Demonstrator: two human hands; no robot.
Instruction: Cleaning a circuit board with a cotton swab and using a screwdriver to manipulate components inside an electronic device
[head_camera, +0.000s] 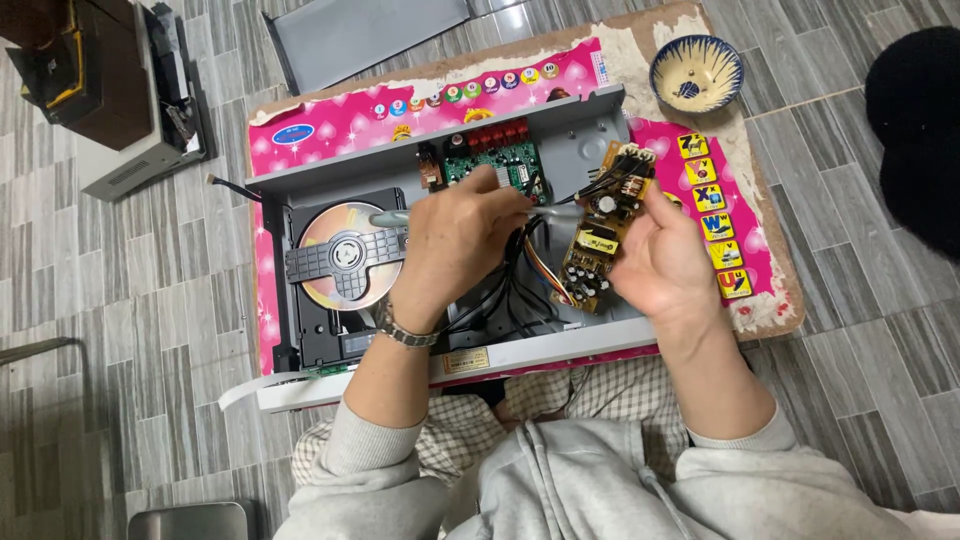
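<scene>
Far left: grey box (140, 160) on tiled floor (120, 380), well apart from the work. Next, opened disc player (300, 180) on a pink board (340, 125), disc (325, 240) exposed under its clamp near the left wall. Left hand (455, 245) closed around a grey tool (395, 216), tip toward the brown circuit board (600, 240). Right hand (670, 265) gripping that board's right edge, tilted up inside the case. Far right: patterned bowl (697, 72) past the back corner, bare floor beyond the board's edge.
</scene>
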